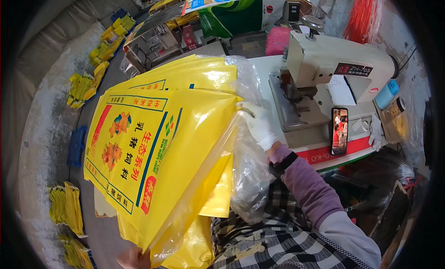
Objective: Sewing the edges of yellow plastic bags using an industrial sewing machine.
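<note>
A large yellow printed plastic feed bag [185,130] spans the space between my two hands, tilted, with pictures and lettering on its face. My right hand [258,123], in a white glove, pinches the bag's upper right corner. At the bottom edge of the view my bare left hand [133,259] grips the lower corner, its fingers partly cut off. A clear plastic liner [178,229] shows along the bag's near edge. Behind lies a fanned stack of similar yellow bags [204,67]. More clear plastic film [250,195] hangs over my lap by the right forearm.
A cream industrial sewing machine [338,60] stands on the white table at the right. A phone [339,130] with a lit screen lies by its front edge. Pink thread [278,41] sits behind the machine. Folded yellow bundles [83,86] lie on the floor at the left.
</note>
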`<action>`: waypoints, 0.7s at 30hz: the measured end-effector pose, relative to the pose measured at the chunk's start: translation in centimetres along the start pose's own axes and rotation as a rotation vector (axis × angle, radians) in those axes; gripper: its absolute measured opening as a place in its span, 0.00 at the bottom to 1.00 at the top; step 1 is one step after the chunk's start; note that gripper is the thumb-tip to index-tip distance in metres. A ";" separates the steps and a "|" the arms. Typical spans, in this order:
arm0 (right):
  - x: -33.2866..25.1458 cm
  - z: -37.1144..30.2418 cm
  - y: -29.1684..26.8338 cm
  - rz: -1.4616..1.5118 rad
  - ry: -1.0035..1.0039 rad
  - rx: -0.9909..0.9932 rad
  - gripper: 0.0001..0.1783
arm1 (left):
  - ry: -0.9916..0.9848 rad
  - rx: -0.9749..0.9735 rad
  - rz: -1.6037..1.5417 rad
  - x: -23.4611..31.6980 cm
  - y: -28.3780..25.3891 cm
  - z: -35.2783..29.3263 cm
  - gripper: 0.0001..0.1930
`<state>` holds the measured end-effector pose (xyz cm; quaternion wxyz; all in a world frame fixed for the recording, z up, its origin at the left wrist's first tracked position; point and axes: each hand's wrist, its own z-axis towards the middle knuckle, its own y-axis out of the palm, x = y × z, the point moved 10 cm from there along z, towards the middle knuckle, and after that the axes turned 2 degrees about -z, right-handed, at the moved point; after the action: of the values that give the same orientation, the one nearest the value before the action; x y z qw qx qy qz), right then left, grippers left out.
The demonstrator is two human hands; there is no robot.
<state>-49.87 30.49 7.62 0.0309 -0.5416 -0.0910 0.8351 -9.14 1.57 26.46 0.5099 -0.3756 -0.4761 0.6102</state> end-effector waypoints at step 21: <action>-17.2 -1.7 5.9 -0.307 -1.239 -0.464 0.21 | 0.262 -0.044 -0.303 -19.5 5.9 13.9 0.13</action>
<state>-40.93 22.34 21.34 -0.0257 0.0636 -0.3447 0.9362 -19.92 -20.43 23.93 0.6451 -0.3868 -0.4699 0.4620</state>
